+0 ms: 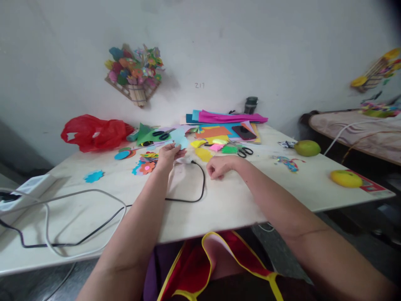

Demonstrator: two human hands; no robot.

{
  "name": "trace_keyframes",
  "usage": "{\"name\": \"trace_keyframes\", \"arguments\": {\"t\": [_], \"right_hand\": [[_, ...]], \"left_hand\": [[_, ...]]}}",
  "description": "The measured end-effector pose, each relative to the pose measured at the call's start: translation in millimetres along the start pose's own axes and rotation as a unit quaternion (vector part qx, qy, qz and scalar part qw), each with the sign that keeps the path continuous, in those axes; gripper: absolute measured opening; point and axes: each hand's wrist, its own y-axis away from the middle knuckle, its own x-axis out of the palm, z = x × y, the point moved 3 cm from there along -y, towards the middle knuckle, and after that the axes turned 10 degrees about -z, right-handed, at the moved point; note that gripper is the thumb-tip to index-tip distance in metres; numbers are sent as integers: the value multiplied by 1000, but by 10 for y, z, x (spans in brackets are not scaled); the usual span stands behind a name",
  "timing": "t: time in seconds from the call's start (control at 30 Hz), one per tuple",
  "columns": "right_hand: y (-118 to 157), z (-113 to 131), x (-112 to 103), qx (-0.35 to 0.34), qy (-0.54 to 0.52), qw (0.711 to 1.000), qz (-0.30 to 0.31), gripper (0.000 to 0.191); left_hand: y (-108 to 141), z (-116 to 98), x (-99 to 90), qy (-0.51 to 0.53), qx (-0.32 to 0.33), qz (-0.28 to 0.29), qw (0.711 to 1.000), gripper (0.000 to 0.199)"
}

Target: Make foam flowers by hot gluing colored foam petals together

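My left hand (171,154) is over the middle of the table, thumb and fingers pinched together at the edge of a light blue paper sheet (181,134). Whether that sheet or something smaller is between the fingertips cannot be made out. Just beside it, a white object (184,160) sits at the end of a black cable (204,179). My right hand (220,166) rests on the tabletop as a loose fist, its inside hidden. Beyond this fist lie a yellow cut piece (203,154) and black-handled scissors (245,152). Flower cut-outs (147,167) are left of my left hand.
A red plastic bag (97,133), another pair of scissors (161,135), coloured sheets (216,130) and a phone (243,132) are farther back. Blue discs (121,155) lie left. A power strip (28,190) with looping cables occupies the left side; mangoes (346,179) lie right.
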Motion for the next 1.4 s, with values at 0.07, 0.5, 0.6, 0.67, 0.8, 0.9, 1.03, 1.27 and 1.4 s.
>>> {"name": "trace_keyframes", "arguments": {"t": [0.07, 0.5, 0.6, 0.67, 0.8, 0.9, 1.03, 1.27, 1.4], "right_hand": [[-6, 0, -90, -15, -42, 999, -22, 7], [-519, -223, -371, -82, -391, 896, -194, 21], [-621, -251, -251, -68, -434, 866, -239, 26], [-659, -282, -188, -51, -435, 859, -265, 29], [-664, -368, -187, -41, -423, 847, -319, 23], [-646, -436, -233, -22, -421, 831, -365, 16], [-651, -434, -243, 4, -393, 825, -406, 10], [-679, -338, -222, 20, -323, 847, -421, 12], [-688, -366, -240, 43, -279, 850, -445, 14]], "left_hand": [[-2, -16, -10, 5, 0, -4, 1000, 18], [-59, 1, -54, 25, 7, 14, 1000, 15], [-52, 4, -55, 28, 5, 8, 1000, 15], [-42, 1, -48, 25, 4, 8, 1000, 14], [-42, 0, -45, 20, 7, 7, 1000, 17], [-57, 6, -57, 21, 6, 3, 1000, 18], [-67, 7, -70, 21, 7, 0, 1000, 17], [-51, -9, -61, 28, 6, 2, 1000, 14], [-38, -18, -53, 21, 1, 2, 1000, 14]]}}
